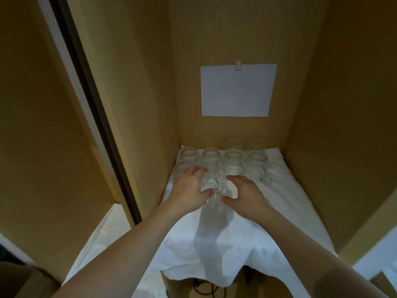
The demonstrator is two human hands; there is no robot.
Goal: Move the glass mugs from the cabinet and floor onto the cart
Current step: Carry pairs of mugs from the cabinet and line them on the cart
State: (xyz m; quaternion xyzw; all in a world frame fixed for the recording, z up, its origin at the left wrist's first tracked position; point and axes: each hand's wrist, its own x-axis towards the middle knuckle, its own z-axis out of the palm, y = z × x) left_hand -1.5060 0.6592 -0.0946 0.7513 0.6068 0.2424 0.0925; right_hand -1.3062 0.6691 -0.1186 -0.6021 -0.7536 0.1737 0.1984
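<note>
Several clear glass mugs (211, 157) stand in rows at the back of a wooden cabinet shelf, on a white cloth (217, 246). Both my arms reach into the cabinet. My left hand (189, 187) curls its fingers and thumb round a front glass mug (206, 182). Just to the right, my right hand (246, 193) curls round the neighbouring glass mug (228, 187). These two mugs touch or nearly touch each other and are blurred. Neither a cart nor any floor mugs are in view.
The cabinet's side walls (335, 147) close in on both sides. A white sheet of paper (236, 90) hangs on the back wall. A dark sliding-door edge (94, 108) runs down the left. Black cables (204, 286) lie below the cloth's front edge.
</note>
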